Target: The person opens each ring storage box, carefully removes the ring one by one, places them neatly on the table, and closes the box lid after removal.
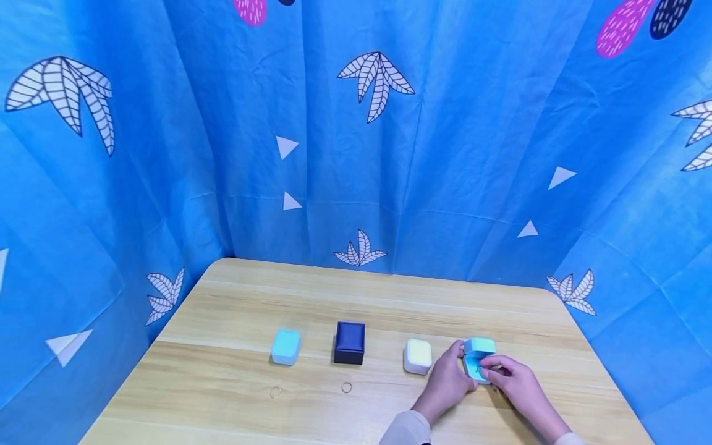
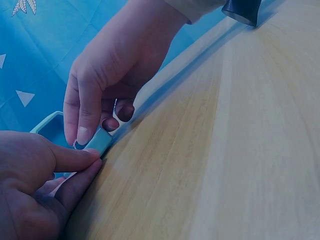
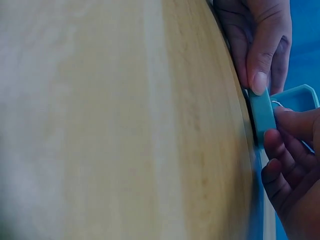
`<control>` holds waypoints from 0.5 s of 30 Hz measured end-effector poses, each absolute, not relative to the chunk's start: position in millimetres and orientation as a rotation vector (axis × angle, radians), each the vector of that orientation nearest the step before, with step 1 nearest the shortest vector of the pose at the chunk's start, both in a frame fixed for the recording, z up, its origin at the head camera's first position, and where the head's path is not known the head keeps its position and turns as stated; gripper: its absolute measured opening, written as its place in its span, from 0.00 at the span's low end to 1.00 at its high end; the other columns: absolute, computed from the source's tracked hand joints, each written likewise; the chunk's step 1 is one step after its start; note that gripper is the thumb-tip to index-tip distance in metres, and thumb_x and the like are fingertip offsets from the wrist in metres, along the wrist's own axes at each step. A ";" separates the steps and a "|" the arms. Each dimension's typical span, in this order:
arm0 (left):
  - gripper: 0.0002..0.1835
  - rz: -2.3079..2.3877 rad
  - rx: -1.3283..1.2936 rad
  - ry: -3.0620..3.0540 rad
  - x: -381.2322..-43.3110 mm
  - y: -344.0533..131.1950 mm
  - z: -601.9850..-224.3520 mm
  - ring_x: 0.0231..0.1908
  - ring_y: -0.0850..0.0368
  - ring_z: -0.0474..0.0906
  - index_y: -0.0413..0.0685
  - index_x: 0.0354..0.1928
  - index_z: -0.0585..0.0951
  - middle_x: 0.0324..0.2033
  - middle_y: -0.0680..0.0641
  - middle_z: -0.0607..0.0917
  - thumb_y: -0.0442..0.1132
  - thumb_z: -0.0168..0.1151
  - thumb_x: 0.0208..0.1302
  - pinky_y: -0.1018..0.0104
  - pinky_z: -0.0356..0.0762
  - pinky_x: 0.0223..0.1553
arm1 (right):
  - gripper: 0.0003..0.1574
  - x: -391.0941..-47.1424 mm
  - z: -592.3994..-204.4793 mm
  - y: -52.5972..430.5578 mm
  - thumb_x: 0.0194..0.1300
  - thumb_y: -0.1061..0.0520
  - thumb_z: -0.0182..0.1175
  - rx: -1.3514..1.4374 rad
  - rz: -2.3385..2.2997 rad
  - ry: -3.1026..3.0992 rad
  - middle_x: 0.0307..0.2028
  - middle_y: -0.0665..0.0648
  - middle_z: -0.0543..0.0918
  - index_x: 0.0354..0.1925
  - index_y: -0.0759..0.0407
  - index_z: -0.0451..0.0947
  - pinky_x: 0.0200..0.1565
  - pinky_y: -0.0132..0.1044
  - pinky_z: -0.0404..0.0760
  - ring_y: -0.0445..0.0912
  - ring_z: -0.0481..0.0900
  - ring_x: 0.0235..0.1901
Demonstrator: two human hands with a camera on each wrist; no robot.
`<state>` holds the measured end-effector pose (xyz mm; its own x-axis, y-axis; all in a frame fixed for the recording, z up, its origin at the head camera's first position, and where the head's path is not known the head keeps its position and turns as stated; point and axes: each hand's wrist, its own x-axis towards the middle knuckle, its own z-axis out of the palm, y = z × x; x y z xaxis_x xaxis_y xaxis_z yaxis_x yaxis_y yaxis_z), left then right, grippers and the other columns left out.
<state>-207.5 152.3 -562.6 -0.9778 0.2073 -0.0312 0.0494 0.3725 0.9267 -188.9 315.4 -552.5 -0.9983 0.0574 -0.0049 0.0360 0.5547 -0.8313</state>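
Observation:
An open turquoise ring box (image 1: 479, 346) stands on the table at the right, its lid raised toward the back. My left hand (image 1: 445, 380) grips it from the left side, thumb on the front wall. A thin silvery ring (image 3: 276, 103) is at the box's cushion in the right wrist view. Thumb and forefinger of my right hand (image 1: 517, 383) pinch this ring from the right, their tips inside the box opening; the other fingers curl near the front wall. Part of the ring is hidden behind the fingertips.
Left of my hands stand a closed white box (image 1: 418, 356), a dark blue box (image 1: 350, 343) and a light blue box (image 1: 286, 347). One ring (image 1: 347, 387) lies before the dark blue box, another thin ring (image 1: 275, 392) before the light blue one. A blue curtain (image 1: 356, 154) hangs behind the table.

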 end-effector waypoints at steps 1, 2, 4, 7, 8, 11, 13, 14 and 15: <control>0.43 1.669 0.234 2.479 -207.4 152.4 -562.6 0.23 0.69 0.71 0.59 0.60 0.71 0.47 0.58 0.80 0.27 0.76 0.37 0.73 0.74 0.36 | 0.11 -189.4 -552.9 315.6 0.57 0.59 0.68 -0.076 1.470 -2.747 0.25 0.52 0.81 0.40 0.60 0.83 0.23 0.31 0.74 0.39 0.74 0.21; 0.43 1.670 0.233 2.476 -207.3 152.6 -562.5 0.23 0.69 0.71 0.60 0.60 0.72 0.47 0.58 0.80 0.27 0.76 0.37 0.73 0.74 0.35 | 0.11 -189.8 -553.4 315.8 0.57 0.59 0.67 -0.069 1.470 -2.746 0.26 0.52 0.81 0.40 0.60 0.82 0.24 0.31 0.75 0.39 0.74 0.22; 0.43 1.667 0.234 2.480 -207.2 152.7 -562.4 0.24 0.69 0.71 0.60 0.60 0.72 0.47 0.58 0.80 0.28 0.76 0.37 0.73 0.74 0.36 | 0.10 -190.5 -554.0 316.0 0.56 0.59 0.68 -0.071 1.484 -2.736 0.28 0.53 0.82 0.39 0.60 0.82 0.25 0.31 0.75 0.39 0.75 0.22; 0.44 1.654 0.228 2.491 -207.6 153.0 -562.3 0.29 0.68 0.73 0.60 0.61 0.71 0.47 0.58 0.81 0.28 0.76 0.37 0.71 0.75 0.41 | 0.10 -191.5 -554.3 316.2 0.56 0.60 0.67 -0.079 1.499 -2.733 0.29 0.53 0.82 0.38 0.61 0.82 0.25 0.32 0.76 0.39 0.75 0.22; 0.44 1.653 0.228 2.492 -207.7 153.1 -562.4 0.29 0.68 0.73 0.59 0.61 0.71 0.48 0.58 0.81 0.28 0.76 0.37 0.71 0.75 0.42 | 0.10 -191.9 -554.6 316.3 0.57 0.60 0.67 -0.088 1.506 -2.732 0.28 0.53 0.82 0.38 0.61 0.82 0.25 0.31 0.75 0.40 0.75 0.22; 0.45 1.647 0.220 2.495 -207.9 153.5 -562.8 0.35 0.67 0.75 0.59 0.62 0.71 0.48 0.58 0.81 0.29 0.76 0.37 0.69 0.75 0.47 | 0.11 -193.0 -555.9 316.5 0.57 0.60 0.67 -0.144 1.554 -2.728 0.29 0.54 0.82 0.39 0.63 0.82 0.26 0.31 0.75 0.40 0.75 0.22; 0.46 1.640 0.217 2.503 -208.0 153.6 -563.4 0.38 0.66 0.76 0.58 0.63 0.70 0.49 0.58 0.81 0.29 0.76 0.36 0.68 0.74 0.49 | 0.11 -193.4 -556.3 316.4 0.58 0.60 0.66 -0.184 1.602 -2.719 0.29 0.54 0.81 0.40 0.65 0.82 0.26 0.32 0.76 0.40 0.75 0.23; 0.46 1.639 0.219 2.507 -208.0 153.6 -563.4 0.38 0.66 0.76 0.58 0.63 0.70 0.49 0.58 0.81 0.29 0.77 0.36 0.68 0.74 0.49 | 0.12 -193.6 -556.9 316.5 0.58 0.60 0.66 -0.203 1.627 -2.710 0.29 0.54 0.81 0.40 0.65 0.82 0.26 0.32 0.76 0.40 0.75 0.23; 0.46 1.637 0.215 2.508 -208.1 153.7 -563.6 0.38 0.66 0.76 0.58 0.63 0.70 0.49 0.58 0.81 0.29 0.76 0.36 0.68 0.74 0.50 | 0.12 -193.7 -557.1 316.5 0.58 0.60 0.66 -0.223 1.650 -2.699 0.29 0.54 0.81 0.40 0.66 0.82 0.26 0.32 0.76 0.41 0.75 0.23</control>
